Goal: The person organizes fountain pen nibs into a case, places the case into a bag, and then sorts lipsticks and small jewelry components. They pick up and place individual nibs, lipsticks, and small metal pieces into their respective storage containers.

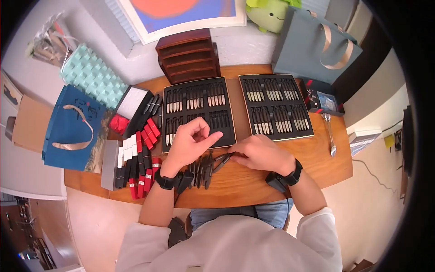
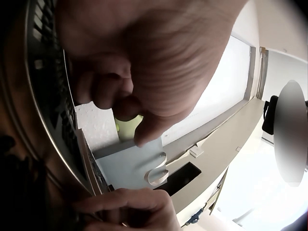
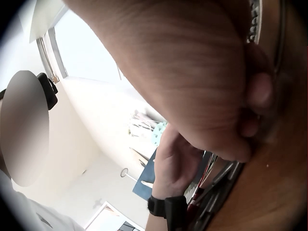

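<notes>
Head view: two black trays (image 1: 229,134) (image 1: 277,103)

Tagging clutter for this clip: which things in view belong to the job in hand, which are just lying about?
Likely the job:
loose dark sticks beside the right hand
left tray with rows of sticks
right tray, likewise

Likely lying about:
silver utensil
wooden rack
blue bag
grey bag
green plush

Two trays (image 1: 230,136), two hands (image 1: 190,144) (image 1: 263,153), one plush (image 1: 266,17).
</notes>
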`<state>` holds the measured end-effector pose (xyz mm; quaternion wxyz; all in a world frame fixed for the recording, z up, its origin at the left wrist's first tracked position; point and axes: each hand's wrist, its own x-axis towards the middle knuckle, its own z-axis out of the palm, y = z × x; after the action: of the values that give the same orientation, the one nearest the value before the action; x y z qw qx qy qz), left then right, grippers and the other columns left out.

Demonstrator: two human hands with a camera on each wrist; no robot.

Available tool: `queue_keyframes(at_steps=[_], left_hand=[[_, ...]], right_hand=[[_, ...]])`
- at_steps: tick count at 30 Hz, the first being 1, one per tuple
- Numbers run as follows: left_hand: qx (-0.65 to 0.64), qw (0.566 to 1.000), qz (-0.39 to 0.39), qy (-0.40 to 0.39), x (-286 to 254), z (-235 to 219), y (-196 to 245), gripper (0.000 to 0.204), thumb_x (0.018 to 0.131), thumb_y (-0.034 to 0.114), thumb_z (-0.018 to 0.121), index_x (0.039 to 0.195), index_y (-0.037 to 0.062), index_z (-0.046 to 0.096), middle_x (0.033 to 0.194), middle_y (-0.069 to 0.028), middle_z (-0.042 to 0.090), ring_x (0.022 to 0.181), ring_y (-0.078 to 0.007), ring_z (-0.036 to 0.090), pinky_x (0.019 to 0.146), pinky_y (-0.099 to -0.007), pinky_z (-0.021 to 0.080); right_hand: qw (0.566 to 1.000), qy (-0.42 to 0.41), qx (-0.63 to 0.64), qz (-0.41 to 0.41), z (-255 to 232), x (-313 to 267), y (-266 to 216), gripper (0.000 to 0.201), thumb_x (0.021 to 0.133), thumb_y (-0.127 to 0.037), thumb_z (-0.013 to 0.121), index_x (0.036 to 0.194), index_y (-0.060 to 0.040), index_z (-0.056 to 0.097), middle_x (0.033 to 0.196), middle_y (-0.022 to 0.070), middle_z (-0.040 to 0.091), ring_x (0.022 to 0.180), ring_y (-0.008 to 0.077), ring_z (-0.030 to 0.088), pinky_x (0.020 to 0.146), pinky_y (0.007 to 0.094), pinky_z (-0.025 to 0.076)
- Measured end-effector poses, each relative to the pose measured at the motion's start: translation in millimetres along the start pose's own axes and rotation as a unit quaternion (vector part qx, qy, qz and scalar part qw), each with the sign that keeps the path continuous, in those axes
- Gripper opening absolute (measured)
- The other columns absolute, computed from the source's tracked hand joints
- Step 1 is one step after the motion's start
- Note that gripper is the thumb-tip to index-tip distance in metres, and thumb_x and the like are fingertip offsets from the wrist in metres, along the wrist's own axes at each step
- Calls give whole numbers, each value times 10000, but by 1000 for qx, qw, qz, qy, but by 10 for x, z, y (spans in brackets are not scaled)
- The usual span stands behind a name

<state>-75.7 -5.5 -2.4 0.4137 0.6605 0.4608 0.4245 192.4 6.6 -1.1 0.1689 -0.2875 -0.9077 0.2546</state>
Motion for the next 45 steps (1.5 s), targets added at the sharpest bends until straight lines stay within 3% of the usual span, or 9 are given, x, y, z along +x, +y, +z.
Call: queue_keyframes(at_steps=[9,11,13,17,23,25,33,38,45], left_hand=[[-60,998,32,-1,-12,64,-124,303,1000,113,879,875,60,608,764,72,573,672,0,488,593,-211,421],[-49,997,-22,-54,-28,29,17,112,1043,93,820,1038,19,736,834,32,704,634,-14,552,575,-204,445],[-90,993,-33,-66,-39,61,152,114,1060,84,792,1144,14,759,894,6,754,630,-28,592,570,-203,461],[-147,987,-24,-51,-67,140,179,232,1089,58,742,1313,12,778,1079,-64,822,662,-67,686,572,-211,511],[-114,993,36,13,-60,124,65,238,1093,57,737,1324,14,779,1134,-100,815,670,-82,699,566,-214,514],[-117,991,55,22,-56,112,63,244,1097,66,735,1331,12,777,1138,-115,823,670,-85,701,561,-213,509],[-287,952,-100,-39,-76,50,182,321,1172,212,633,1384,2,751,1155,-203,836,643,-117,685,526,-231,474],[-319,940,-103,-58,-79,62,146,329,1174,219,632,1405,13,742,1154,-204,831,644,-122,677,517,-237,463],[-327,937,-102,-63,-82,51,129,324,1173,221,636,1397,13,743,1151,-205,830,654,-117,668,528,-244,460]], right_hand=[[999,-34,8,20,-383,-122,95,153,925,-149,841,1042,-52,848,813,149,765,720,314,740,669,430,564],[997,-46,49,30,-467,-118,86,141,913,-130,857,1026,-47,843,803,127,766,682,266,737,640,407,550],[985,64,162,12,-504,-98,66,123,911,-132,867,990,-43,837,822,87,771,681,205,754,606,348,543],[949,79,287,102,-496,-80,58,165,992,-113,840,1126,-18,815,918,60,780,617,110,721,541,249,500],[896,211,379,95,-342,-44,146,213,1084,-96,754,1272,-8,803,1014,72,827,621,103,733,520,234,504],[881,210,409,109,-365,-36,118,233,1098,-106,735,1300,-5,794,1040,85,833,623,107,736,520,233,507],[832,203,506,104,-366,-48,243,282,1142,-175,684,1349,-9,778,1094,102,840,619,120,731,519,238,511],[783,190,585,92,-365,-48,275,308,1161,-204,644,1345,6,773,1101,100,829,601,124,707,532,251,535],[775,175,600,91,-359,-51,278,322,1165,-222,639,1361,2,761,1103,99,824,603,125,706,547,256,551]])
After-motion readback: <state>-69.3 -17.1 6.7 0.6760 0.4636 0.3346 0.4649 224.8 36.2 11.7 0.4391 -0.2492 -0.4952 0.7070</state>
